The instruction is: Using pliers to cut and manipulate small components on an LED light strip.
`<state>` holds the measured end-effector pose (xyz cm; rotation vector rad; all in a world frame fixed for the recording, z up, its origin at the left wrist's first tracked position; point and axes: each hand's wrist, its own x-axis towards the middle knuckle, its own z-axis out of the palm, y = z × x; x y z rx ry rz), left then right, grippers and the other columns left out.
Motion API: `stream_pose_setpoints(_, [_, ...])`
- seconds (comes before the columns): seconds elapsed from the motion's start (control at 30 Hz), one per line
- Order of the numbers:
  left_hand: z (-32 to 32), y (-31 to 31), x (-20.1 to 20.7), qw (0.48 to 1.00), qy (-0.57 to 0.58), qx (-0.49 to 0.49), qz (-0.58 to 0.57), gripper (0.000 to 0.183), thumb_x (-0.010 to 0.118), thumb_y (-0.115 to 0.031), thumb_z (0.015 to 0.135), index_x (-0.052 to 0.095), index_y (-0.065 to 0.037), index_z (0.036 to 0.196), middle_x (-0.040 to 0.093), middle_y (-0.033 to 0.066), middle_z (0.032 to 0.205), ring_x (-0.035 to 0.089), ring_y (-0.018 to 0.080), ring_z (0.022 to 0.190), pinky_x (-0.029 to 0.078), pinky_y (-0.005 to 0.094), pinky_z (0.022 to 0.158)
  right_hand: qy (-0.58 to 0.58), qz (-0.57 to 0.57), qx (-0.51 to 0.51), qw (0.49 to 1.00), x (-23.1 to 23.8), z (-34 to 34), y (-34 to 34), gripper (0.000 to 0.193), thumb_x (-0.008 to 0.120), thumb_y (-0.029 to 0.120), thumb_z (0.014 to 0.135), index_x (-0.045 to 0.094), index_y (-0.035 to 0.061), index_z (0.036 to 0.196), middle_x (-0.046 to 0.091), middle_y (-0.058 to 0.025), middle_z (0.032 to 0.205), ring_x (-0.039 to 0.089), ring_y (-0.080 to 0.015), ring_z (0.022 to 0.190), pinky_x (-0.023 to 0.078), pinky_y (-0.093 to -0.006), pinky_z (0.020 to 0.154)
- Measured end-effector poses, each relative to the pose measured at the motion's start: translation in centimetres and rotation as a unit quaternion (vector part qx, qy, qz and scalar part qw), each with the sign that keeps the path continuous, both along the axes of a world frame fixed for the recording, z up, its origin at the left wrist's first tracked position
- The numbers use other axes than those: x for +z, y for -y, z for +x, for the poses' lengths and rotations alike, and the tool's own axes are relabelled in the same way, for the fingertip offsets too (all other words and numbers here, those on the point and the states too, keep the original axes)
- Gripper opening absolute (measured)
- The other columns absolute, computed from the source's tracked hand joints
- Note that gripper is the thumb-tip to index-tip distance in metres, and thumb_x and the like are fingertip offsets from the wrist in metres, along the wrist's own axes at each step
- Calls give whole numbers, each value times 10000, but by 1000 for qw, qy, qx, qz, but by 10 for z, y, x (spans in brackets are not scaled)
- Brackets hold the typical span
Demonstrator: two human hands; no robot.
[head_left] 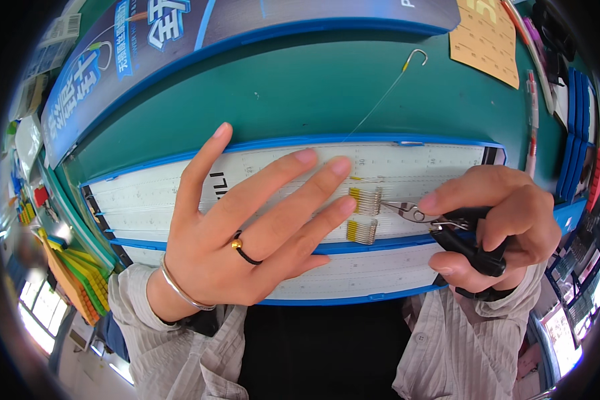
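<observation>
My left hand [257, 230] is spread palm down over the white, ruled inside of a blue-edged fishing rig box [300, 163]. Its fingertips reach beside the hooks; whether they pinch any thin line does not show. A small pair of pliers [473, 250] with black handles is gripped in my right hand [513, 220], jaws pointing left. The jaw tips meet the right end of a row of small fishhooks [367, 201] with yellow-wrapped shanks. Just below lies a second row of fishhooks [361, 231]. One more hook [413, 60] with a thin line lies beyond the box.
A long blue-edged printed case [280, 20] crosses the back of the green table [300, 100]. An orange-tan card [485, 43] lies at the far right, with stacked blue cases [577, 133] at the right edge. Yellow, green and orange strips [77, 273] are on the left.
</observation>
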<state>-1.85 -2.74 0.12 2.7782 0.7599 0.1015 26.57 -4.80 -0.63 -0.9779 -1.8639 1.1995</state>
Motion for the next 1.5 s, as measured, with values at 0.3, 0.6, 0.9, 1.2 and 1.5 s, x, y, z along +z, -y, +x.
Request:
stream_pose_setpoints(0.3, [3,2,0,1000,9,14,2,402,622,-505,874,716,-191,1107,678,71,1221,624,276,1141,399,616,1042,21,4,25,999,3,0,-2,446,881,133,723,450,117,837,704,-273,910,717,-244,695,560,-301,569])
stream_pose_setpoints(0.6, [1,1,2,1000,5,9,-8,406,654,-494,857,716,-171,1095,685,93,1202,638,291,1124,406,639,1030,-37,7,22,999,-2,1,-3,468,878,100,713,440,114,879,700,-272,915,715,-247,713,568,-305,598])
stream_pose_setpoints(0.9, [1,1,1,1000,21,12,-7,350,658,-480,864,722,-193,1054,688,103,1195,639,289,1128,407,642,1027,-1,3,16,1000,3,1,-3,448,858,91,725,440,113,883,700,-258,910,707,-241,716,564,-289,602])
stream_pose_setpoints(1.2, [-2,2,-1,999,38,6,-8,341,669,-451,835,725,-226,1085,677,92,1217,636,275,1125,403,651,1027,-5,-10,22,1000,4,1,-2,454,868,115,723,442,114,878,698,-257,920,703,-229,719,551,-286,593])
stream_pose_setpoints(1.5, [-2,5,-6,994,97,41,-28,292,678,-409,858,682,-189,1051,682,90,1221,635,261,1142,396,631,1049,-33,-16,33,999,0,-1,-1,487,900,192,715,446,111,872,698,-254,923,694,-202,697,531,-264,568])
